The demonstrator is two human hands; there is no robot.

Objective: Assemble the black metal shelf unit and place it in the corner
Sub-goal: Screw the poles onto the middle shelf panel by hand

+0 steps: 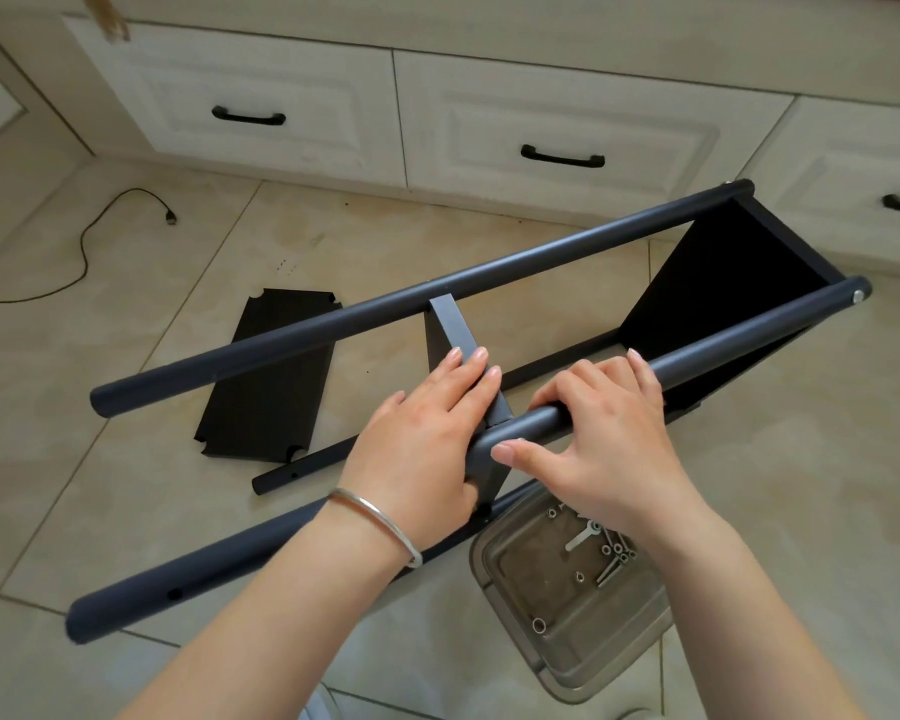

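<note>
Nearest you: tray (494, 556) of loose bolts on the floor, then the half-built shelf frame (292, 335) lying on its side. Your right hand (601, 439) wraps the near tube; left hand (427, 433) grips the middle shelf panel (450, 324). Rigid painted steel, likely slick and moderately heavy—hold the tubes; spare panel (268, 387) lies beyond.

A half-built black metal shelf unit (541, 262) lies on its side on the beige tiled floor (126, 387), its round tubes running diagonally. The left hand (427, 433), a silver bangle (375, 517) on its wrist, grips the edge of a flat black shelf panel (455, 330) standing between the tubes. The right hand (604, 439) curls around the near dark tube (749, 335). A spare black shelf panel (266, 376) lies flat on the floor. A clear plastic tray (567, 605) holds screws.
</note>
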